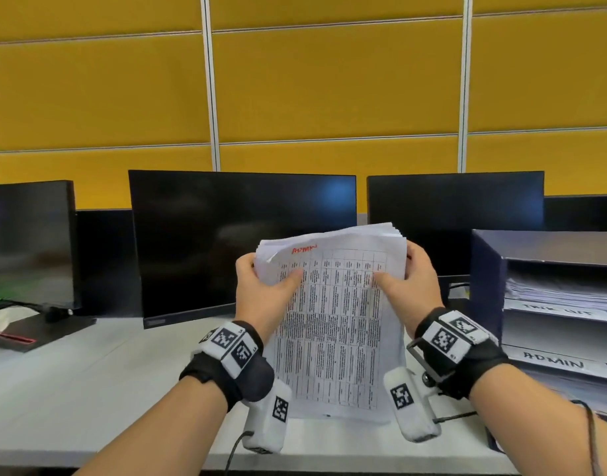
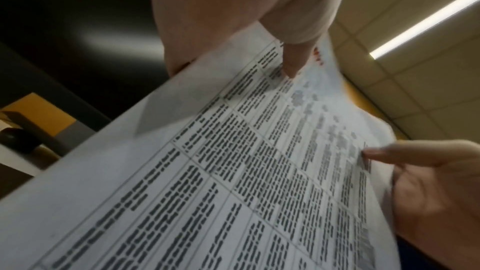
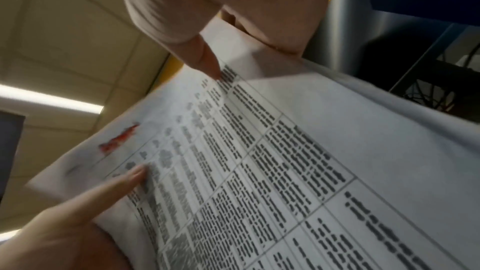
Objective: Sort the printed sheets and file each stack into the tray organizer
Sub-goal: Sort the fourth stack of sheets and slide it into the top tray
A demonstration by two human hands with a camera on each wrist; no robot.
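A stack of printed sheets (image 1: 336, 324) with a table of text and a red "ADMIN" heading stands on its lower edge on the white desk (image 1: 89, 389), tilted back. My left hand (image 1: 264, 290) grips its upper left side, thumb across the front page. My right hand (image 1: 415, 283) grips the upper right side the same way. In the left wrist view the left thumb presses the stack of sheets (image 2: 233, 171); in the right wrist view the right thumb presses the page (image 3: 285, 171). The tray organizer (image 1: 549, 304) stands at the right, its lower shelf labelled "ADMIN".
Three dark monitors (image 1: 243, 242) line the back of the desk before a yellow partition wall (image 1: 329, 80). The organizer's upper shelf holds a pile of papers (image 1: 563, 290). A cable (image 1: 449, 419) trails along the desk's right front.
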